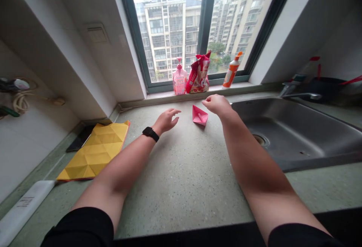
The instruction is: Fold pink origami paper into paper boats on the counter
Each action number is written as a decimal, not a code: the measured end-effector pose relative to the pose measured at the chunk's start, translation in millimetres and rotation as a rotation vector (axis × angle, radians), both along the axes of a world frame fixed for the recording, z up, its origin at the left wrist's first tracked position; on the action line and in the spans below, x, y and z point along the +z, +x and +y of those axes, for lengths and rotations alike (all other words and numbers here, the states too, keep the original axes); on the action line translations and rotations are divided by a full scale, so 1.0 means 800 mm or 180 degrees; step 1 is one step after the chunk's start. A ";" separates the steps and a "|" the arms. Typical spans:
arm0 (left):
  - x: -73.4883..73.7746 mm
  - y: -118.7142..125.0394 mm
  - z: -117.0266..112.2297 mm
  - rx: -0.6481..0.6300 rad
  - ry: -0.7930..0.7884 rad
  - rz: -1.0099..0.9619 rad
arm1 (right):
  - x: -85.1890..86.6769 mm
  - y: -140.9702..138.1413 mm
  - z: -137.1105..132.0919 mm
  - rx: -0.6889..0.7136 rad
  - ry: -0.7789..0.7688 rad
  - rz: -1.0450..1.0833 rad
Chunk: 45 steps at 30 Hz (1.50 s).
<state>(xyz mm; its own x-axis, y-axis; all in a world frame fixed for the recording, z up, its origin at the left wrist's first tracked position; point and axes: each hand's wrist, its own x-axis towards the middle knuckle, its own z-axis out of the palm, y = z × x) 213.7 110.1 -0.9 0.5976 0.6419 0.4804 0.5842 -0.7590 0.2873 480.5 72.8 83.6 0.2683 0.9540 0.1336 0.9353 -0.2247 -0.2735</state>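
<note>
I see the pink paper boat [200, 115] lying crosswise on the worktop [183, 171], between my left hand [166, 120] and right hand [216, 103], both grips apart.

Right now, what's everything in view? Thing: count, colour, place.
counter: 1, speckled grey-green, centre
folded paper boat: 1, pink, on counter between the hands
creased paper sheet: 1 on top, yellow, counter left
dark flat device: 1, black, partly under the sheet
pump bottle: 1, pink, windowsill
snack bag: 1, red, beside pump bottle
squeeze bottle: 1, orange and white, windowsill right
sink: 1, steel, right
tap: 1, steel, behind sink
coiled cable: 1, beige, far left
watch: 1, black, left wrist
left hand: open, empty, left of boat
right hand: open, empty, right of boat
</note>
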 end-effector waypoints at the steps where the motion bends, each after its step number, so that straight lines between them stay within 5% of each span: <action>1: 0.015 -0.024 -0.007 0.0010 -0.0001 -0.0040 | 0.006 -0.006 -0.005 0.0014 0.0248 0.0021; 6: 0.094 -0.158 -0.068 0.0276 -0.0037 -0.0323 | 0.029 -0.058 -0.038 0.0611 0.1115 0.0102; 9: 0.126 -0.235 -0.112 0.0652 -0.0187 -0.0458 | 0.024 -0.099 -0.057 0.1164 0.1268 0.0290; 12: 0.134 -0.299 -0.148 0.0978 -0.0287 -0.0545 | -0.004 -0.138 -0.066 0.1780 0.1064 0.0559; 16: 0.104 -0.349 -0.173 0.1235 -0.0380 -0.0643 | -0.071 -0.190 -0.070 0.2148 0.0376 0.1236; 22: 0.025 -0.359 -0.191 0.1280 -0.0414 -0.0680 | -0.147 -0.233 -0.080 0.1918 0.0298 0.1554; 24: 0.012 -0.360 -0.198 0.0852 -0.0694 -0.0258 | -0.156 -0.233 -0.082 0.1996 0.0343 0.1572; 30: 0.012 -0.367 -0.209 0.0463 -0.1102 -0.0024 | -0.165 -0.223 -0.075 0.2134 0.0349 0.1606; 45: 0.015 -0.381 -0.214 0.0714 -0.1229 0.0324 | -0.165 -0.211 -0.073 0.2226 0.0120 0.1785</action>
<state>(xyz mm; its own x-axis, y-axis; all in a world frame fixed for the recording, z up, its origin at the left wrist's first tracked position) -91.4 -61.3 11.2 0.4552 0.8814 0.1265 0.7619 -0.4591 0.4569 311.4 14.2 -48.3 -0.3373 0.9216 0.1922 0.5818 0.3645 -0.7271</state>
